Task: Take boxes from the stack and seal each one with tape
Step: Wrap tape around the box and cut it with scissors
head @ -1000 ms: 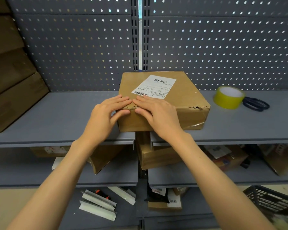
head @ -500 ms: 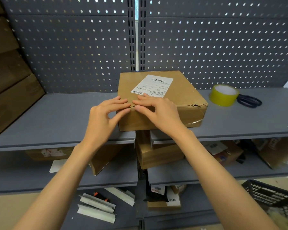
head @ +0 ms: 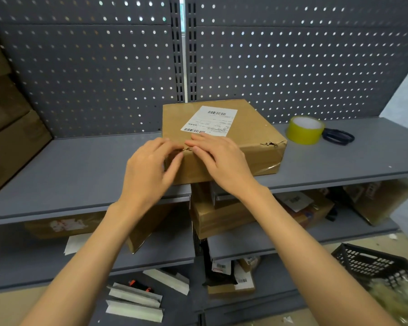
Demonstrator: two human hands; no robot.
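Observation:
A brown cardboard box (head: 250, 130) with a white shipping label (head: 210, 121) lies on the grey shelf (head: 80, 170), its near corner torn. My left hand (head: 149, 170) rests against the box's near-left corner, fingers bent over the top edge and thumb on the front face. My right hand (head: 222, 158) lies flat on the top edge beside it, fingers pressing down at the torn corner. The fingertips of both hands almost meet. A roll of yellow tape (head: 305, 129) stands on the shelf to the right of the box, apart from both hands.
Black scissors (head: 338, 137) lie just right of the tape. A stack of brown boxes (head: 7, 128) leans at the far left. Lower shelves hold more boxes (head: 222, 217) and white strips (head: 137, 300). A black plastic basket (head: 372, 267) sits at the bottom right.
Both hands stay at the box's near corner; the left hand's fingers have curled a little more over the edge. The view has shifted slightly.

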